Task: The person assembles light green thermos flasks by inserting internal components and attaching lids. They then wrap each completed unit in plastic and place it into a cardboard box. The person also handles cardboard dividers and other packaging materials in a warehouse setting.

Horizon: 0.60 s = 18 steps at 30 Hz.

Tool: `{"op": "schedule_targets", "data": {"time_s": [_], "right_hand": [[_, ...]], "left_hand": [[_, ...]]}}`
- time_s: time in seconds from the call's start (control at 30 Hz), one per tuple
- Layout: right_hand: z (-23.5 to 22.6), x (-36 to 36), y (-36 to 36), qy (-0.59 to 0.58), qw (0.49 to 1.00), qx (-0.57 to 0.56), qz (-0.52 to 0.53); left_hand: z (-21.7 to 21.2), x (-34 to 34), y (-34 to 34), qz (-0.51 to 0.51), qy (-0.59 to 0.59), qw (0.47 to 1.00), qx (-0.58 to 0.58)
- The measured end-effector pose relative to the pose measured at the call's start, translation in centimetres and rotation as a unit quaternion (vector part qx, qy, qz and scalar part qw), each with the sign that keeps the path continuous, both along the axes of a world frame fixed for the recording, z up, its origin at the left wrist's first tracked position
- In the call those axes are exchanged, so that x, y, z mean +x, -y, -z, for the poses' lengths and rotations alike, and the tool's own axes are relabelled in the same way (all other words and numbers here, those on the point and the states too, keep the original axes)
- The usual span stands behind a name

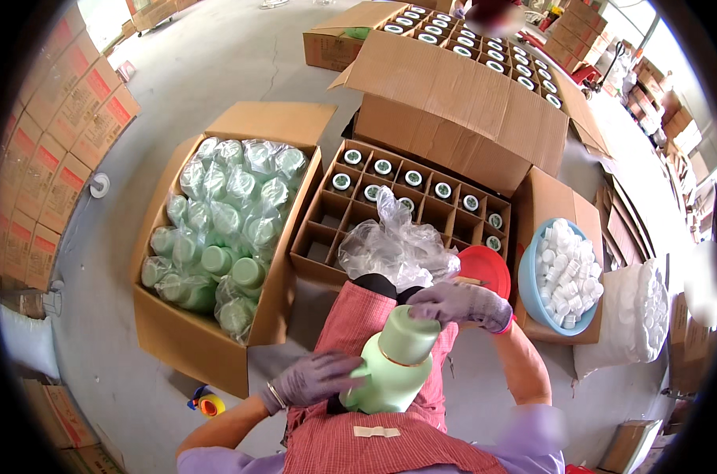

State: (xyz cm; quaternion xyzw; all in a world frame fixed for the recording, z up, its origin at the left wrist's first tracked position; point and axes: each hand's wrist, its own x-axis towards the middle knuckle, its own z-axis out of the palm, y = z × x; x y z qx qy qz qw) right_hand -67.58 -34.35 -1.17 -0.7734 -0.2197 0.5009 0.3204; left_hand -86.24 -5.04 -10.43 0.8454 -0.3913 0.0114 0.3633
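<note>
A pale green plastic bottle (392,365) with a copper-coloured band under its cap rests on my lap, over a red checked apron. My left hand (311,379), in a grey glove, grips the bottle's lower body from the left. The gloved fingers of my right hand (461,304) curl over the cap from the right. Just beyond my hands lies a crumpled clear plastic bag (394,249) on the edge of a divided carton.
An open carton (165,332) on the left holds several green bottles in plastic wrap. A divided carton (319,253) ahead holds capped bottles in its far cells. A blue basin (528,292) of white caps and a red bowl (485,268) sit at right. Stacked cartons line the left wall.
</note>
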Motion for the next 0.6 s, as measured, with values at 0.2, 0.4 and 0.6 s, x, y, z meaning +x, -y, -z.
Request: {"op": "schedule_targets", "data": {"time_s": [0.2,0.4,0.6], "right_hand": [[6.9,2.8,1.8,0.013,0.951,0.124,0.283],[12.4,3.2,-2.1,0.124,0.954,0.174,0.21],[12.7,3.7,-0.8,0.085,0.944,0.174,0.267]], "left_hand": [[7.5,15.0,0.2,-0.368,-0.042,0.919,-0.133],[19.3,26.1,4.6,-0.501,0.009,0.843,0.196],[14.2,26.9,0.6,-0.458,-0.171,0.827,-0.278]]}}
